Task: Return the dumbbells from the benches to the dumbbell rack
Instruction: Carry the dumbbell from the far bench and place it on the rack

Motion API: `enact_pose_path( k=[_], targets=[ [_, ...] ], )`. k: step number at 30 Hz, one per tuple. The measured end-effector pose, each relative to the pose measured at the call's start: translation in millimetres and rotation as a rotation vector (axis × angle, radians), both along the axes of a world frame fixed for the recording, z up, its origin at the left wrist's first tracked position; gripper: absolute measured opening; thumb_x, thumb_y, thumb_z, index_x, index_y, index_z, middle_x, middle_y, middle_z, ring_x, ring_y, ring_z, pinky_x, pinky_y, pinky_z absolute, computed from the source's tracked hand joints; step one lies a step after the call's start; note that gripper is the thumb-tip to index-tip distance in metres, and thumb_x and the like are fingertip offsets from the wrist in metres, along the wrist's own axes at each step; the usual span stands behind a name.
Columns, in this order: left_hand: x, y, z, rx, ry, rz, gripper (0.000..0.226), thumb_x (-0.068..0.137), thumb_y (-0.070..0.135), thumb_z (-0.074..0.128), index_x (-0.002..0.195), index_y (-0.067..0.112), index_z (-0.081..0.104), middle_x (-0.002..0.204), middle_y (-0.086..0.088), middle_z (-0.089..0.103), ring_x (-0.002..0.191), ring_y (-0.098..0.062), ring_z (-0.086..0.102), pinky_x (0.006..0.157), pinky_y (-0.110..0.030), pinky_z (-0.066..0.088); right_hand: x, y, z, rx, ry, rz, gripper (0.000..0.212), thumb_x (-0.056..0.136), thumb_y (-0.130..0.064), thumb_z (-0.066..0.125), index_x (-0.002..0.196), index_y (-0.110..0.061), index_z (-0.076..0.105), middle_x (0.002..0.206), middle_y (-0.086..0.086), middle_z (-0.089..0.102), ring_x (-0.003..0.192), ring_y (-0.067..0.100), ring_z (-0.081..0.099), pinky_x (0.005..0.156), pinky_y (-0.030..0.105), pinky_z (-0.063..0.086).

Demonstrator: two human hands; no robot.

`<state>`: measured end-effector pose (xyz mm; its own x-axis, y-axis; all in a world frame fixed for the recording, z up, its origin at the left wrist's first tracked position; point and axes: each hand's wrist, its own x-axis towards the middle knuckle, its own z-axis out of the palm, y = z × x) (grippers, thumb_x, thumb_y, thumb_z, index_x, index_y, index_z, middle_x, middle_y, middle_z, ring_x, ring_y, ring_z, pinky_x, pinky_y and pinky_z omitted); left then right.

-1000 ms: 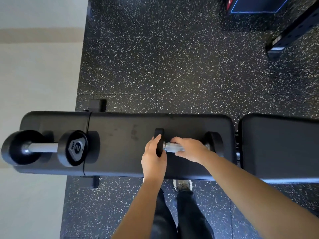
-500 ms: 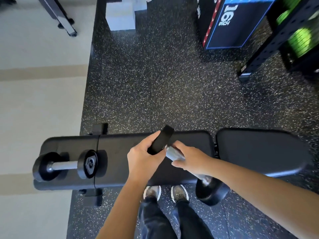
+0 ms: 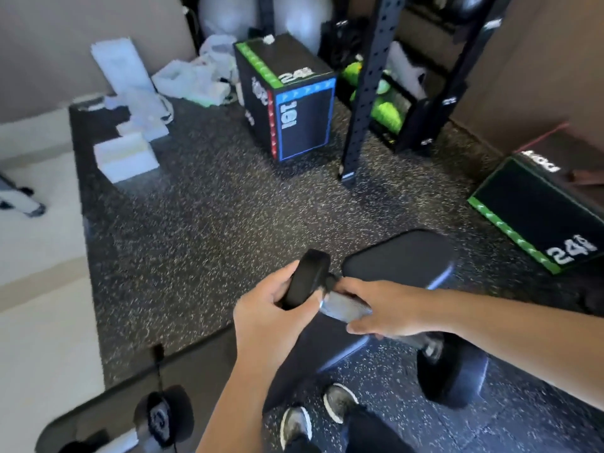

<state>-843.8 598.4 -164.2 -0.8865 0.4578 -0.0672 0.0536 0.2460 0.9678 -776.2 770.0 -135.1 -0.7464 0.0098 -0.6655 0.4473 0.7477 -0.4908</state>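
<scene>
I hold a black dumbbell (image 3: 343,308) with a silver handle in the air in front of me, above the black bench (image 3: 402,256). My left hand (image 3: 264,315) grips its far black head. My right hand (image 3: 382,308) wraps the handle, and the near head hangs low at the right. A second dumbbell (image 3: 160,420) lies on the bench's left end at the bottom left. No dumbbell rack shows clearly.
Two black plyo boxes stand on the speckled rubber floor, one (image 3: 287,99) straight ahead and one (image 3: 542,210) at the right. A black upright post (image 3: 366,93) with a storage rack behind it rises ahead. White foam pieces (image 3: 127,155) lie at the left. My shoes (image 3: 313,413) are below.
The dumbbell has come up off the bench in both hands. My view has lifted and turned, so the bench has dropped low and the boxes and rack ahead have come into sight.
</scene>
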Motion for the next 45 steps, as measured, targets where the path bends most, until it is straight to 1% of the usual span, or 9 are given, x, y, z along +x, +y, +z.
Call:
enact_pose_path(
  k=[7, 11, 14, 16, 20, 26, 29, 41, 45],
  targets=[
    [20, 41, 14, 0.038, 0.02, -0.33, 0.049, 0.055, 0.038, 0.073, 0.103, 0.034, 0.065, 0.096, 0.012, 0.072, 0.092, -0.004, 0.066, 0.086, -0.039, 0.053, 75, 3, 22, 0.108, 0.019, -0.28, 0.046, 0.086, -0.031, 0.059, 0.124, -0.027, 0.033, 0.089, -0.007, 0.052, 0.071, 0.012, 0.053, 0.057, 0.024, 0.037],
    [44, 63, 24, 0.043, 0.052, -0.534, 0.047, 0.062, 0.022, 0.079, 0.106, 0.031, 0.065, 0.095, 0.016, 0.07, 0.088, 0.004, 0.065, 0.081, -0.027, 0.054, 124, 2, 27, 0.103, -0.007, -0.447, 0.052, 0.086, -0.034, 0.058, 0.13, -0.03, 0.029, 0.112, 0.003, 0.057, 0.094, 0.025, 0.059, 0.078, 0.037, 0.047],
    [74, 81, 31, 0.091, 0.09, -0.681, 0.048, 0.063, 0.017, 0.08, 0.107, 0.027, 0.065, 0.09, 0.035, 0.059, 0.085, 0.022, 0.055, 0.072, -0.002, 0.044, 168, -1, 32, 0.132, -0.005, -0.581, 0.057, 0.086, -0.039, 0.058, 0.132, -0.031, 0.027, 0.119, 0.002, 0.054, 0.098, 0.024, 0.057, 0.075, 0.033, 0.043],
    [98, 94, 36, 0.123, 0.101, -0.78, 0.048, 0.062, 0.016, 0.08, 0.107, 0.023, 0.065, 0.088, 0.038, 0.056, 0.084, 0.026, 0.052, 0.069, 0.003, 0.039, 201, -5, 35, 0.155, -0.007, -0.69, 0.057, 0.085, -0.04, 0.059, 0.132, -0.033, 0.026, 0.121, 0.001, 0.053, 0.099, 0.022, 0.055, 0.074, 0.031, 0.041],
    [159, 118, 47, 0.129, 0.105, -1.009, 0.05, 0.062, 0.019, 0.079, 0.11, 0.021, 0.065, 0.095, 0.022, 0.065, 0.088, 0.016, 0.059, 0.077, -0.008, 0.048, 272, -21, 38, 0.169, 0.037, -0.948, 0.054, 0.083, -0.036, 0.062, 0.127, -0.036, 0.03, 0.096, -0.008, 0.053, 0.081, 0.015, 0.054, 0.062, 0.027, 0.04],
    [272, 145, 53, 0.128, 0.073, -1.285, 0.046, 0.063, 0.015, 0.08, 0.103, 0.033, 0.064, 0.09, 0.024, 0.066, 0.088, 0.007, 0.063, 0.078, -0.018, 0.051, 386, -43, 37, 0.197, 0.046, -1.224, 0.053, 0.08, -0.035, 0.064, 0.124, -0.035, 0.034, 0.075, -0.019, 0.044, 0.073, 0.013, 0.051, 0.067, 0.03, 0.041],
    [335, 150, 51, 0.136, 0.07, -1.376, 0.049, 0.06, 0.017, 0.081, 0.107, 0.022, 0.065, 0.088, 0.019, 0.067, 0.084, 0.007, 0.064, 0.073, -0.014, 0.052, 447, -58, 33, 0.217, 0.047, -1.32, 0.054, 0.08, -0.035, 0.063, 0.125, -0.034, 0.034, 0.077, -0.014, 0.048, 0.075, 0.015, 0.05, 0.066, 0.028, 0.038],
    [567, 149, 40, 0.125, -0.028, -1.702, 0.049, 0.061, 0.009, 0.081, 0.107, 0.018, 0.065, 0.096, 0.006, 0.07, 0.087, 0.001, 0.066, 0.079, -0.019, 0.052, 657, -117, 17, 0.246, 0.043, -1.679, 0.055, 0.08, -0.031, 0.063, 0.128, -0.03, 0.035, 0.108, 0.004, 0.061, 0.089, 0.018, 0.055, 0.073, 0.029, 0.043],
    [625, 159, 31, 0.092, -0.056, -1.82, 0.049, 0.061, 0.006, 0.08, 0.106, 0.017, 0.065, 0.097, 0.004, 0.069, 0.087, 0.0, 0.066, 0.079, -0.018, 0.052, 700, -128, 9, 0.207, 0.068, -1.841, 0.053, 0.079, -0.032, 0.064, 0.124, -0.033, 0.037, 0.098, -0.005, 0.057, 0.088, 0.017, 0.055, 0.074, 0.029, 0.043]
  ],
)
